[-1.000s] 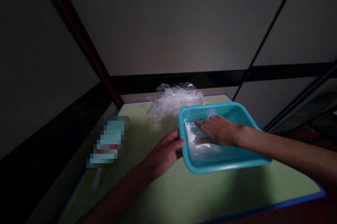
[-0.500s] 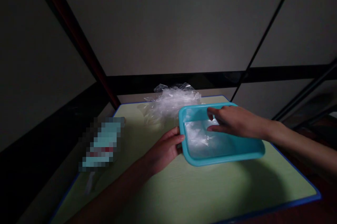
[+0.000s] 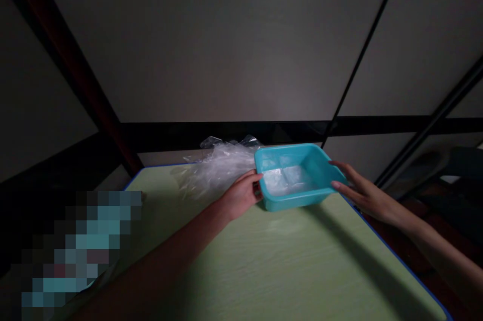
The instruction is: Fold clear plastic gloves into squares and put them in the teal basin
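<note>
A turquoise plastic basin [image 3: 290, 201] is held a little above the table, at its far right part. My left hand [image 3: 241, 195] grips the basin's left end, thumb on the rim and fingers around the outside. At the other end, my right hand [image 3: 364, 192] spans the basin's right end, with thumb and fingers apart against the rim. Clear plastic bags [image 3: 287, 180] lie flat on the basin's bottom. Just left of the basin, a crumpled heap of clear plastic bags [image 3: 222, 165] rests at the table's back edge.
The pale green table [image 3: 287, 260] has a blue edge. On its left side lies a blurred-out turquoise item [image 3: 96, 230]. Light wall panels [image 3: 226, 49] with a dark strip stand close behind the table. Dark objects are on the floor at right.
My right hand has come out from over the basin's inside and moved to its right end. My left hand still holds the left end. The view has shifted.
</note>
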Demonstrator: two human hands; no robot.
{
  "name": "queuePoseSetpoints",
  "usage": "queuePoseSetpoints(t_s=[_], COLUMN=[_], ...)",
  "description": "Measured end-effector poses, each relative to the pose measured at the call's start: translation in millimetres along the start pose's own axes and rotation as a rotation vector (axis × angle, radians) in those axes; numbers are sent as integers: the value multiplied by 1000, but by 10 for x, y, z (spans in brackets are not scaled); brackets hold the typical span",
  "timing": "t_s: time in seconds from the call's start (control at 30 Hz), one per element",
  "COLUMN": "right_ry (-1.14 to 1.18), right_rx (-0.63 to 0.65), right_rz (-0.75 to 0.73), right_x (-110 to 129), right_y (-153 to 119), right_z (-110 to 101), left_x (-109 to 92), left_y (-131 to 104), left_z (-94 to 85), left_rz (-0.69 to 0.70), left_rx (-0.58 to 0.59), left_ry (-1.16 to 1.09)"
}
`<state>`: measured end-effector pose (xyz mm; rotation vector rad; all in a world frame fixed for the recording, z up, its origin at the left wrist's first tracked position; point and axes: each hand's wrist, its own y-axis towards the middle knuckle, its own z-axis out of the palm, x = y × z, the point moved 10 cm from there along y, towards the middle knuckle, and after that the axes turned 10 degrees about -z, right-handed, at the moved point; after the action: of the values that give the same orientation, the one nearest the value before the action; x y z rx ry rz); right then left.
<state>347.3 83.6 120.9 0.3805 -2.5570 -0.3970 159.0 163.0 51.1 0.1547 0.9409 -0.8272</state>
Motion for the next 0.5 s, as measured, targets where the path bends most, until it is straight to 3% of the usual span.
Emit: queuePoseSetpoints(t_s=[0.13,0.5], right_ry=[157,185], right_rx=[61,-101], right_rz=[97,133], right_x=[-170,-620], right_y=[-80,-40], right_z=[187,196], left_x=[87,158], left_y=[258,629], left_z=[-50,-70], left_rz=[-46,-74], left_rx=[-21,-88], left_ry=[-12,-49])
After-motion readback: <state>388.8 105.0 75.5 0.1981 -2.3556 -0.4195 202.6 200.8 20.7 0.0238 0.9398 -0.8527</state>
